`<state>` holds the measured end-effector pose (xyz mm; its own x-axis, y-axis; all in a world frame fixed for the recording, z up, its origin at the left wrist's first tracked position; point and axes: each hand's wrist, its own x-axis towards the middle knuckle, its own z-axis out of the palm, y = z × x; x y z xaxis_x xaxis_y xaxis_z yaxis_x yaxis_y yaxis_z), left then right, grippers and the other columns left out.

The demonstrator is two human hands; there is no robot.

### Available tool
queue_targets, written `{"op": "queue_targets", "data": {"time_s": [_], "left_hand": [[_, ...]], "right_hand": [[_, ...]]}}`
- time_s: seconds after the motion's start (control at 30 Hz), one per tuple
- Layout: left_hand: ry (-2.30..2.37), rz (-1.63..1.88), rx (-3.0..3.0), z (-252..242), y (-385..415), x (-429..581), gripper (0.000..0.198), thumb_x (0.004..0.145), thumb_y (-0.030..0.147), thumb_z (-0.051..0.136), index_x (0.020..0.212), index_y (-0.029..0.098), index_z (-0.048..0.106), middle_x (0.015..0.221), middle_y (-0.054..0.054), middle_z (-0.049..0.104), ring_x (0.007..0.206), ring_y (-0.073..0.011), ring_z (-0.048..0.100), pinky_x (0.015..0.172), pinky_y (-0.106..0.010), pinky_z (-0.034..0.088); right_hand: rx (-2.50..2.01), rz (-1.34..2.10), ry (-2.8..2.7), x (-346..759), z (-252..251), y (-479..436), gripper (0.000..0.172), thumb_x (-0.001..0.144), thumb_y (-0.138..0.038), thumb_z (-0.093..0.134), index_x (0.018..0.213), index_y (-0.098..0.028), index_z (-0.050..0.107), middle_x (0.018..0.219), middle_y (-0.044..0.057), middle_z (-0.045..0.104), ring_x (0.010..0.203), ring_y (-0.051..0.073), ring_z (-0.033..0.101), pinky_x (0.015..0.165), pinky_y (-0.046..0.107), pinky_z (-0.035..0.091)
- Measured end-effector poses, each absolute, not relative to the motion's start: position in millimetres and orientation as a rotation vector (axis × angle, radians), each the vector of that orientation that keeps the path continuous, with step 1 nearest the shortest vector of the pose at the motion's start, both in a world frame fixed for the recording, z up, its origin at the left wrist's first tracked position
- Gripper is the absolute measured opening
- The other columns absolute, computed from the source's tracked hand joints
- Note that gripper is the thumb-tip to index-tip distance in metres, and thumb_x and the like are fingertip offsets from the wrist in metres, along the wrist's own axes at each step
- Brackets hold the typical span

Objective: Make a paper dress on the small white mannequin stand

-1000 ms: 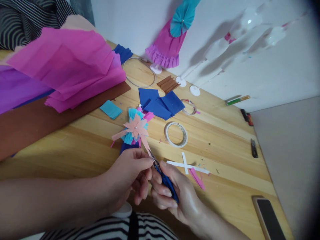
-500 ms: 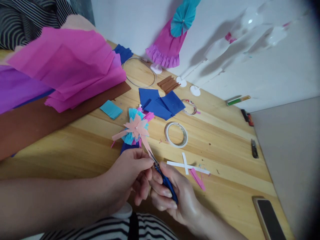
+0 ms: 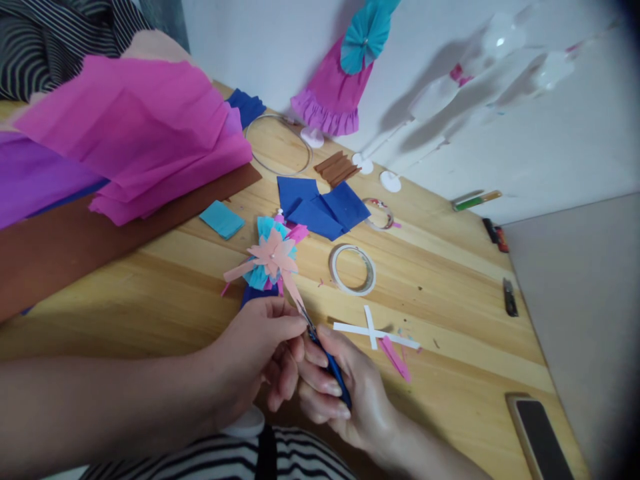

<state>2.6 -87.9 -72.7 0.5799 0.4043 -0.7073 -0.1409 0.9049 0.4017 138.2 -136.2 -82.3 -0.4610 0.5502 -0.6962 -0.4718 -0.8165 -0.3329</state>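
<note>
One peach paper flower (image 3: 273,253) with two tails (image 3: 291,285) sits on ruffled turquoise paper (image 3: 257,277) over the desk (image 3: 165,287); the left hand (image 3: 265,340) pinches one tail near its end, fingers closed; the right hand (image 3: 356,387) has fingers curled round one pair of blue scissors (image 3: 337,373); beyond lie two tape rolls (image 3: 371,270); the scissors' handles stand closer together than a second ago

Muted indoor light, seemingly from right; soft shadows leftward on wall (image 3: 565,153), upper right. Small glare spot on clear ornament (image 3: 501,35). Upper right hazy, soft. Right-hand corners blacked out; wide-angle stretching toward edges.
</note>
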Motion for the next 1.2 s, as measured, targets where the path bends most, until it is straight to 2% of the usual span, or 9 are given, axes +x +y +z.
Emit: {"op": "queue_targets", "data": {"time_s": [0.2, 0.5, 0.6, 0.7, 0.77, 0.83, 0.97, 1.2], "left_hand": [[0.890, 0.329, 0.316, -76, -89, 2, 0.025, 0.080, 0.021, 0.047, 0.056, 0.016, 0.048, 0.037, 0.004, 0.043, 0.022, -0.0055, 0.036, 0.022, -0.012, 0.027], [0.909, 0.348, 0.298, -75, -90, 3, 0.028, 0.083, 0.024, 0.049, 0.057, 0.016, 0.046, 0.041, 0.004, 0.047, 0.023, -0.0049, 0.037, 0.022, -0.012, 0.028], [0.909, 0.356, 0.291, -77, -90, 2, 0.027, 0.083, 0.025, 0.051, 0.058, 0.016, 0.047, 0.044, 0.005, 0.049, 0.023, -0.0045, 0.037, 0.022, -0.012, 0.027], [0.891, 0.352, 0.304, -78, -91, 2, 0.026, 0.083, 0.026, 0.051, 0.059, 0.016, 0.047, 0.041, 0.005, 0.046, 0.023, -0.0054, 0.038, 0.022, -0.013, 0.028], [0.903, 0.339, 0.322, -78, -91, 2, 0.027, 0.084, 0.026, 0.050, 0.059, 0.017, 0.047, 0.037, 0.005, 0.044, 0.023, -0.0056, 0.037, 0.022, -0.012, 0.027], [0.910, 0.334, 0.346, -77, -92, 2, 0.028, 0.085, 0.026, 0.049, 0.058, 0.017, 0.047, 0.034, 0.005, 0.043, 0.023, -0.0059, 0.037, 0.023, -0.012, 0.027], [0.914, 0.354, 0.367, -75, -91, 2, 0.028, 0.086, 0.025, 0.048, 0.060, 0.016, 0.047, 0.038, 0.005, 0.045, 0.023, -0.0048, 0.037, 0.023, -0.011, 0.027], [0.932, 0.326, 0.368, -75, -90, 3, 0.028, 0.087, 0.023, 0.046, 0.059, 0.017, 0.046, 0.034, 0.006, 0.043, 0.022, -0.0046, 0.033, 0.022, -0.012, 0.027]], "right_hand": [[-1.047, 2.276, -0.150, 140, -86, -137, 0.050, 0.074, -0.057, 0.065, 0.061, -0.020, 0.034, 0.043, -0.013, 0.029, 0.030, 0.000, 0.013, 0.034, 0.016, 0.007], [-1.094, 2.230, -0.310, 152, -89, -146, 0.046, 0.079, -0.058, 0.061, 0.066, -0.017, 0.046, 0.049, -0.011, 0.029, 0.037, 0.001, 0.018, 0.035, 0.014, 0.012], [-1.191, 2.136, -0.483, 162, -91, -156, 0.046, 0.081, -0.057, 0.060, 0.064, -0.017, 0.047, 0.049, -0.009, 0.035, 0.035, 0.002, 0.030, 0.034, 0.015, 0.019], [-1.347, 1.982, -0.663, 170, -89, -166, 0.037, 0.085, -0.052, 0.059, 0.075, -0.017, 0.050, 0.055, -0.004, 0.051, 0.036, 0.005, 0.047, 0.037, 0.016, 0.029], [-1.434, 1.889, -0.790, 173, -85, -171, 0.030, 0.088, -0.048, 0.057, 0.089, -0.018, 0.053, 0.058, -0.004, 0.054, 0.037, 0.005, 0.045, 0.037, 0.016, 0.028], [-1.470, 1.797, -0.919, 174, -81, -172, 0.033, 0.090, -0.050, 0.053, 0.097, -0.017, 0.056, 0.057, -0.005, 0.050, 0.039, 0.004, 0.037, 0.037, 0.017, 0.025], [-1.481, 1.743, -0.918, 171, -77, -164, 0.045, 0.091, -0.054, 0.047, 0.090, -0.013, 0.065, 0.059, -0.003, 0.046, 0.047, 0.006, 0.033, 0.042, 0.020, 0.023], [-1.467, 1.854, -0.722, 167, -79, -147, 0.040, 0.085, -0.051, 0.058, 0.082, -0.012, 0.067, 0.053, -0.005, 0.041, 0.044, 0.005, 0.028, 0.040, 0.021, 0.016]]}}
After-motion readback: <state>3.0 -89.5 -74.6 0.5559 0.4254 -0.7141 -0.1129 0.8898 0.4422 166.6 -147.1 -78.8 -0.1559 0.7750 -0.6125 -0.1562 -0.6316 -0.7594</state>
